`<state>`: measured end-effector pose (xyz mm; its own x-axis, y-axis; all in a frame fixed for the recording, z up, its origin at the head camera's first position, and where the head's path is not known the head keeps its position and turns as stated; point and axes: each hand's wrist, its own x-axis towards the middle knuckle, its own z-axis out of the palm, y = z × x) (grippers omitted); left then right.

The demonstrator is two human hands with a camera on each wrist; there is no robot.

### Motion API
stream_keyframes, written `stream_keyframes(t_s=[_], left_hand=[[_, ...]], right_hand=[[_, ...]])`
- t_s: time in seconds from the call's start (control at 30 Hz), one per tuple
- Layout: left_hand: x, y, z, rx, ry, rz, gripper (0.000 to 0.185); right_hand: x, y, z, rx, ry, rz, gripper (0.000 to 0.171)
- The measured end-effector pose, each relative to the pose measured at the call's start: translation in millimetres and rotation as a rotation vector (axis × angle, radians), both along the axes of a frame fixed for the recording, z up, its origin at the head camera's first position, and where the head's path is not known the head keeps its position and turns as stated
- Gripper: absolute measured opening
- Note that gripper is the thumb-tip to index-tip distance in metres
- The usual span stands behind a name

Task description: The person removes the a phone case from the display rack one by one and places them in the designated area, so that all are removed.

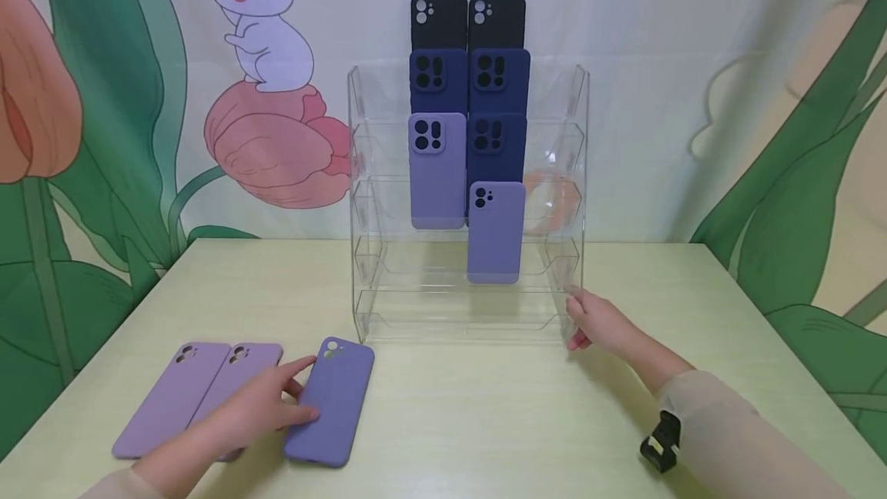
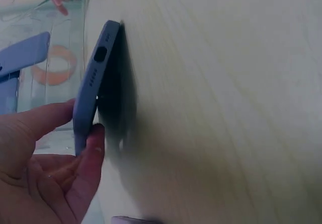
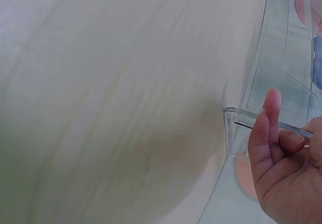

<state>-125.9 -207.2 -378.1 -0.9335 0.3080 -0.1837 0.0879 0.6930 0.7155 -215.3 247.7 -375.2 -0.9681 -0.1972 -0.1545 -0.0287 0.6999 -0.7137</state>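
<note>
Pinching the purple phone case [image 1: 329,400] by its edge, left hand [image 1: 259,403] risks dropping it on the worktop [image 1: 485,422], while right hand [image 1: 599,322] grips the clear rack [image 1: 468,199] side wall and could tip it.

The left hand [image 1: 259,403] covers part of the two lilac phone cases [image 1: 197,391] on the table, and its forearm runs off the head view's lower edge. In the right wrist view the table [image 3: 110,98] is blurred, and the acrylic rack [image 3: 282,58] is cut off at the right edge.
</note>
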Motion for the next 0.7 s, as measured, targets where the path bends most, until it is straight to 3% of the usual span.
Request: stream_keyframes(t_s=[0.13, 0.3, 0.53, 0.7], left_hand=[[6.0, 3.0, 2.8, -0.197, 0.054, -0.008, 0.086], [11.0, 6.0, 1.8, -0.376, 0.057, -0.035, 0.092], [12.1, 11.4, -1.3, -0.491, 0.023, -0.028, 0.096], [13.7, 14.3, 1.4, -0.571, 0.033, -0.036, 0.089]], right_hand=[[-0.1, -0.3, -1.0, 0.003, -0.001, -0.003, 0.053], [0.1, -0.9, -0.8, 0.002, 0.003, 0.001, 0.053], [2.6, -0.8, 1.1, 0.010, 0.002, -0.004, 0.053], [3.1, -1.6, 1.4, 0.009, -0.006, -0.004, 0.053]])
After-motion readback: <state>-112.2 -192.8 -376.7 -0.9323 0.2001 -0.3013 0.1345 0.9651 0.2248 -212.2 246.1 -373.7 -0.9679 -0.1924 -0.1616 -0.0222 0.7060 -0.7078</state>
